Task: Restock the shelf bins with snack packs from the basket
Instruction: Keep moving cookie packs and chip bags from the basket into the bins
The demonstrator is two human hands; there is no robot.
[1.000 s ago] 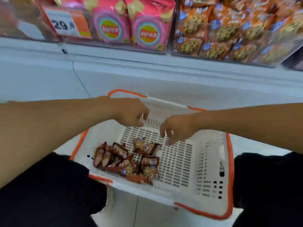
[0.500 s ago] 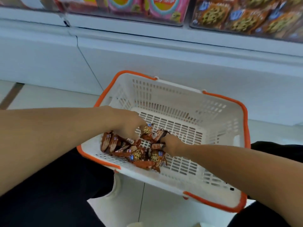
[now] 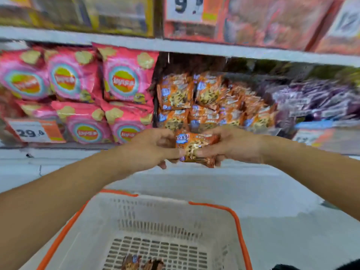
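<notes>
I see left hand (image 3: 150, 149) and right hand (image 3: 231, 146) both pinching one orange snack pack (image 3: 193, 148) | pack just in front of the orange-pack bin (image 3: 210, 102), above the basket (image 3: 236, 221) | long axis roughly vertical, blue logo uppermost | remaining packs (image 3: 142, 263) on basket floor

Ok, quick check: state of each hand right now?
Left hand: grips the left end of the orange cookie snack packs.
Right hand: grips the right end of the same packs.
</notes>
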